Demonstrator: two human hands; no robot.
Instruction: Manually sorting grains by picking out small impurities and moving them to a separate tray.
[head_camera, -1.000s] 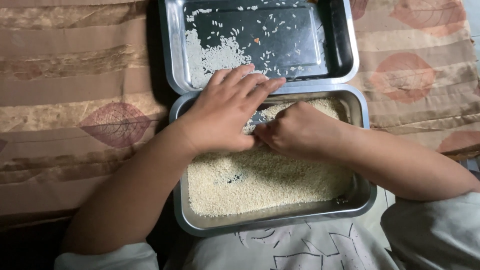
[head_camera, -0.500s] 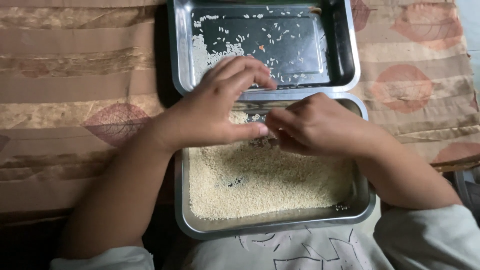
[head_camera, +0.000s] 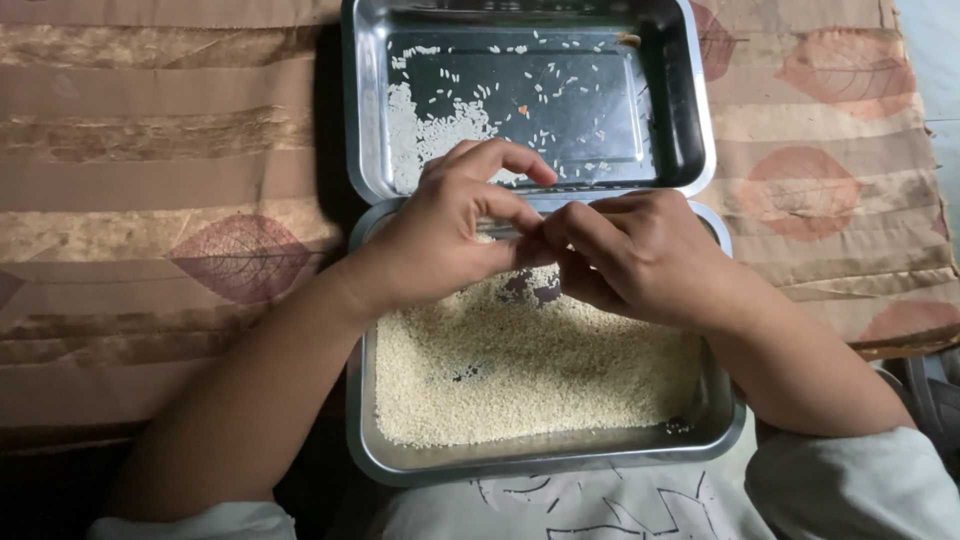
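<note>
Trays: you have two steel trays, the near tray (head_camera: 400, 465) and the far tray (head_camera: 360, 100), touching end to end on a striped cloth with leaf prints (head_camera: 150, 180).
Near tray: it holds a thick bed of rice (head_camera: 520, 380), with a few bare patches of metal showing through.
Far tray: it holds only a small heap of grains (head_camera: 425, 130) at its left side and loose scattered ones.
Left hand (head_camera: 450, 235): your fingers are curled, fingertips pinched together above the near tray's far end; whatever they pinch is too small to tell.
Right hand (head_camera: 630, 255): it is loosely clenched, its fingertips meeting your left hand's; I cannot tell if it holds anything.
</note>
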